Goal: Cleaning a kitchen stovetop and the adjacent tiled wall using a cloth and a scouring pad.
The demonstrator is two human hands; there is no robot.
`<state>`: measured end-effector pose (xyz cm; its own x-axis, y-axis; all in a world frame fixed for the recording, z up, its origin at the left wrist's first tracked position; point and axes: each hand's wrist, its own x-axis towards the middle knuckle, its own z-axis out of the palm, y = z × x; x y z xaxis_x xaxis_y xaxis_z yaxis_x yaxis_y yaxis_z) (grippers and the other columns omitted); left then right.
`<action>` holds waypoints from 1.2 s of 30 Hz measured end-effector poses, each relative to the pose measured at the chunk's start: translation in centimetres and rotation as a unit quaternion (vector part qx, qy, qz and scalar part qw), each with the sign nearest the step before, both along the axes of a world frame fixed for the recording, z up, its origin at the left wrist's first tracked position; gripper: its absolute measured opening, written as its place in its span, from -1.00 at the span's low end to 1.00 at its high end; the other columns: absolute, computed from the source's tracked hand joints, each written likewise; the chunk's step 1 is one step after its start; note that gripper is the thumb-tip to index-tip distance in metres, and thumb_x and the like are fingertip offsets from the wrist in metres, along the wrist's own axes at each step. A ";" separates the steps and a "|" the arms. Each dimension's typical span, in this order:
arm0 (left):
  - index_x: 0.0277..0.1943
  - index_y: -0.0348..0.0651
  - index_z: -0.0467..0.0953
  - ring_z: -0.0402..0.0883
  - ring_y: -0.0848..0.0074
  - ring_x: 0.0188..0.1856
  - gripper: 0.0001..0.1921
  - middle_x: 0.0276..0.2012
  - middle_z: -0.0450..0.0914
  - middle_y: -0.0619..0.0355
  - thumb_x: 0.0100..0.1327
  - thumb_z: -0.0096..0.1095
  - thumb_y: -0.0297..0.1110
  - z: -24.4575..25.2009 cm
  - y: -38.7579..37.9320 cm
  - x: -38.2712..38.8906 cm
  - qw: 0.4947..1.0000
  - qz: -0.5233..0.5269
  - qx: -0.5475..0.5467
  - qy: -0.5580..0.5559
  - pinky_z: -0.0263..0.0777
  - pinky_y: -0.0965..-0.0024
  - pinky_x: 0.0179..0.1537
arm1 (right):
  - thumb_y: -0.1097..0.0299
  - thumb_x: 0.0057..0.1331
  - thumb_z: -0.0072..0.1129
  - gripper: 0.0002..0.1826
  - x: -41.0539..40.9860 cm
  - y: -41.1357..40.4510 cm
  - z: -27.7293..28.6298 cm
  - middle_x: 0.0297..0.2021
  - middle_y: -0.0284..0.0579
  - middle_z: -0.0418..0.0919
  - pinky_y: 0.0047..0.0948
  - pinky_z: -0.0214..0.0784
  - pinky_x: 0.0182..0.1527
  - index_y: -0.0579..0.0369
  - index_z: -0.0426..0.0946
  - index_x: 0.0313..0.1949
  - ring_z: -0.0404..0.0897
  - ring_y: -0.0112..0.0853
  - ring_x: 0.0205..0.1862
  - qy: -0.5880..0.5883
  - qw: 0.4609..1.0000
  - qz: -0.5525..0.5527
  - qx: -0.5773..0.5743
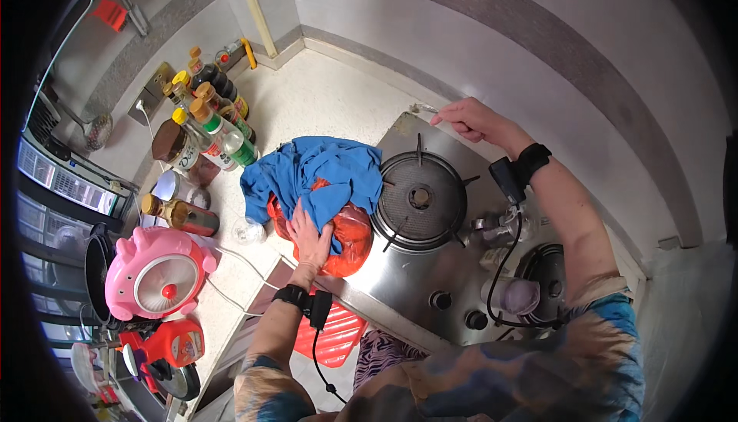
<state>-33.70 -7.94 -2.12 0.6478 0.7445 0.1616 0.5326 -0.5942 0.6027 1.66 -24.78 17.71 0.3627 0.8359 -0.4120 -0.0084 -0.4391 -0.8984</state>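
My left hand (311, 238) rests on a red plastic bag (356, 237), fingers spread and thumb apart. A crumpled blue cloth (323, 162) covers the bag's far side and touches my fingers. What the bag holds is hidden. Both lie at the left edge of a stainless-steel gas stove (398, 289), beside its round burner (421, 197). My right hand (470, 121) is over the stove's far edge near the wall, fingers curled. A small shiny thing (425, 108) shows at its fingertips; whether they grip it is unclear.
Several sauce bottles (222, 128) stand at the left. Nearer are a pink pig-shaped fan (158, 278) with a white cord (245, 260) and a red detergent bottle (176, 342). A second burner (548, 275) and a clear cup (513, 295) are under my right arm. A red plastic stool (331, 335) stands below.
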 end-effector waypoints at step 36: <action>-0.42 -0.05 0.63 0.59 0.25 -0.27 -0.87 -0.44 0.62 0.09 0.12 0.16 -0.30 12.7 -3.7 22.7 0.973 -0.213 0.089 -0.008 0.27 0.17 -0.09 | 0.35 0.36 -0.08 -0.75 -2.7 -10.7 3.9 -0.76 -0.42 0.26 -0.63 0.00 -0.73 0.20 0.55 -0.14 0.19 -0.67 -0.80 -0.177 0.978 -0.101 0.040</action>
<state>-10.96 -11.68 10.53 0.8880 0.3681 0.2756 0.2063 -0.8545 0.4767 -1.05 -35.52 21.63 0.6311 0.7573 -0.1678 0.2300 -0.3893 -0.8919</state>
